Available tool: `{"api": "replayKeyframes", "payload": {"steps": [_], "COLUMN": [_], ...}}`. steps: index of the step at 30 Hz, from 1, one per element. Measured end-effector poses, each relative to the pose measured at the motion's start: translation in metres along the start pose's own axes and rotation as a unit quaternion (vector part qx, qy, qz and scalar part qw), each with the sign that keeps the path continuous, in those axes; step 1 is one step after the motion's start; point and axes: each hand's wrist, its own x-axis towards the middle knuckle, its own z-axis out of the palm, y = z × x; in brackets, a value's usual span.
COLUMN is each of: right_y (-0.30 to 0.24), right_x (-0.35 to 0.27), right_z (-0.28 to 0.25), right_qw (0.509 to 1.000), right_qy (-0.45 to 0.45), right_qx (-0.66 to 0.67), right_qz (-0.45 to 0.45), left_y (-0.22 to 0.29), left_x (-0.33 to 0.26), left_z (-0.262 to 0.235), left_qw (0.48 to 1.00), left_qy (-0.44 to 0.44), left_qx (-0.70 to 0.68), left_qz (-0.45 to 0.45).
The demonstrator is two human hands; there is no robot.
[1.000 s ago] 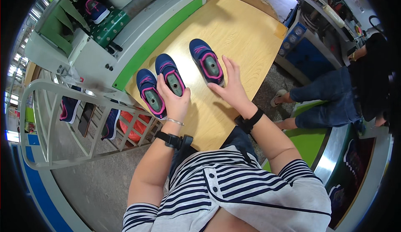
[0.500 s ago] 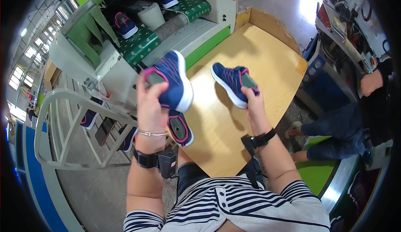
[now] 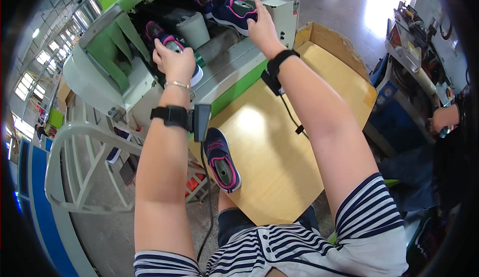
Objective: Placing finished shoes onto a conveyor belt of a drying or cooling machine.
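My left hand grips a navy sneaker with pink trim at the near side of the machine's conveyor; the hand covers much of it. Farther right, my right hand holds a matching sneaker by its heel end, thumb and fingers around the collar. Both sneakers are over the conveyor, though I cannot tell whether their soles rest on it. Just beyond each held one is another navy sneaker, one at the left and one at the back. A third loose sneaker stands on the wooden board's left edge.
The light wooden board lies before me, with a cardboard edge at its far side. A white cylinder sits between the conveyor lanes. Green flaps hang at the machine's left. A metal rack stands left; another person's hand shows right.
Both hands have carried their sneakers from above the board forward onto or over the conveyor. The view has shifted, and the loose sneaker on the board now shows fully.
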Motion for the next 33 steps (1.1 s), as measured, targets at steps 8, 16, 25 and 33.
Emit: {"api": "replayKeyframes", "payload": {"steps": [8, 16, 25, 33], "right_y": [-0.061, -0.103, -0.114, -0.080], "right_x": [-0.299, -0.403, -0.414, -0.318], "right_z": [-0.130, -0.236, -0.231, -0.172], "right_qw": [0.853, 0.804, 0.810, 0.912], "right_qy": [-0.510, -0.588, -0.565, -0.348], "right_qx": [0.036, -0.081, -0.155, -0.209], "right_qz": [0.109, 0.032, 0.024, -0.060], "left_y": [-0.006, -0.092, -0.133, -0.136], "left_x": [-0.050, -0.281, -0.316, -0.315], "left_z": [-0.057, -0.110, -0.089, -0.089], "left_qw": [0.983, 0.954, 0.979, 0.982], "left_qy": [-0.094, -0.298, -0.179, -0.177], "left_qx": [-0.152, 0.027, -0.064, -0.039], "left_qz": [0.048, 0.023, 0.074, 0.053]}}
